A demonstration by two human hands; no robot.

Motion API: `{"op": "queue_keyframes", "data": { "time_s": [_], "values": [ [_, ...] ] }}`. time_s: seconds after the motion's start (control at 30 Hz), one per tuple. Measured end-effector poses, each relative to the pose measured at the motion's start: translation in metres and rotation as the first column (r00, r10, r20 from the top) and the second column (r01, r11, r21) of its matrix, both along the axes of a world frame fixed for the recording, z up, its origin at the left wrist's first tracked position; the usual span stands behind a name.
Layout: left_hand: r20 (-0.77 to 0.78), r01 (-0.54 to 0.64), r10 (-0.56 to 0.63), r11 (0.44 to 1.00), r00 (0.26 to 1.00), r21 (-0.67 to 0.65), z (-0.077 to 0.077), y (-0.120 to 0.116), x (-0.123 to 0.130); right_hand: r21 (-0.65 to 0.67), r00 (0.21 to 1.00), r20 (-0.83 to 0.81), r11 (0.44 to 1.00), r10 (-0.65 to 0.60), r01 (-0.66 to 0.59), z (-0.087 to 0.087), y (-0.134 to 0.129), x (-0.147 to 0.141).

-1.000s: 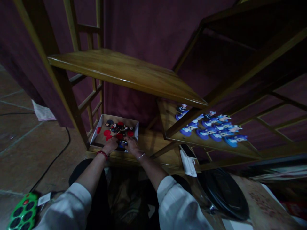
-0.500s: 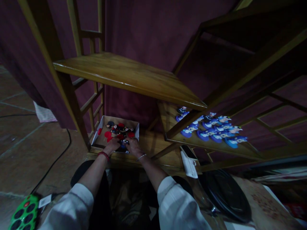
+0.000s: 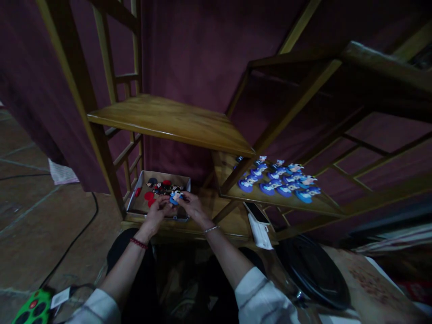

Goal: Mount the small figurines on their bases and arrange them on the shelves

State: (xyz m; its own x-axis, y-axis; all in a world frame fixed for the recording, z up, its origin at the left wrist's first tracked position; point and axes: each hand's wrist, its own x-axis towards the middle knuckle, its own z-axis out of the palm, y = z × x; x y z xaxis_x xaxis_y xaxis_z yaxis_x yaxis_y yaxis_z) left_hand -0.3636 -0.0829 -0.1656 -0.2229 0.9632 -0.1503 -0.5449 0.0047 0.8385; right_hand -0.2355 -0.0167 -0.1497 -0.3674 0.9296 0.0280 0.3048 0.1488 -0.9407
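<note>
Where the wooden shelf unit point(image 3: 172, 121) stands against the maroon cloth backing point(image 3: 189, 58), the tiled floor point(image 3: 43, 234) extends to the left and a black cable point(image 3: 81, 238) runs across it. A green pad with round black holes point(image 3: 33, 308) lies at the near left edge of the view. A black round tray point(image 3: 310, 270) lies at the near right, beside a phone point(image 3: 256, 212) and a white paper packet point(image 3: 259, 234), which rest on the edge of the low shelf.

The right-hand shelf point(image 3: 229, 168) carries rows of blue figures point(image 3: 276, 185), set side by side. The open cardboard box point(image 3: 158, 191) rests on the low shelf point(image 3: 216, 220), directly in front of the person. It contains red discs point(image 3: 149, 196) at its left and a cluster of dark figures point(image 3: 162, 186) toward its far side.

Both hands are positioned over the near part of the box, close together. The left hand point(image 3: 155, 215), with a red bead bracelet point(image 3: 139, 243) at the wrist, and the right hand point(image 3: 194, 208), with a silver bracelet point(image 3: 211, 229), pinch one blue figure point(image 3: 175, 197) between their fingertips. The blue figure is held just above the box, clear of the other figures.
</note>
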Motion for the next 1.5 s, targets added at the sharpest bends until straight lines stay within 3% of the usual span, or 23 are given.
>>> {"op": "queue_keyframes", "data": {
  "time_s": [0.27, 0.53, 0.7, 1.03, 1.27, 1.5],
  "values": [
    [-0.030, -0.078, 0.080, 0.994, 0.996, 0.075, 0.045, -0.041, 0.031, 0.005, 0.968, -0.252, 1.000, 0.003, -0.002, 0.050, -0.051, 0.028],
    [-0.053, 0.038, -0.032, 0.993, 0.998, 0.113, 0.086, -0.085, 0.070, 0.000, 0.969, -0.247, 1.000, 0.027, -0.028, 0.088, -0.097, 0.073],
    [-0.058, 0.118, -0.113, 0.988, 0.992, 0.096, 0.102, -0.099, 0.093, 0.109, 0.972, -0.234, 0.994, 0.040, -0.014, 0.105, -0.116, 0.098],
    [-0.143, 0.227, -0.212, 0.969, 0.967, 0.101, 0.123, -0.106, 0.139, 0.164, 0.982, -0.189, 0.986, -0.006, 0.038, 0.123, -0.138, 0.157],
    [-0.018, 0.314, -0.314, 0.941, 0.949, 0.122, 0.139, -0.101, 0.172, 0.187, 0.978, -0.193, 0.975, -0.083, 0.120, 0.139, -0.149, 0.192],
    [0.005, 0.389, -0.389, 0.920, 0.921, 0.041, 0.145, -0.090, 0.204, 0.171, 0.964, -0.215, 0.966, -0.155, 0.193, 0.133, -0.148, 0.226]
  ]
}}
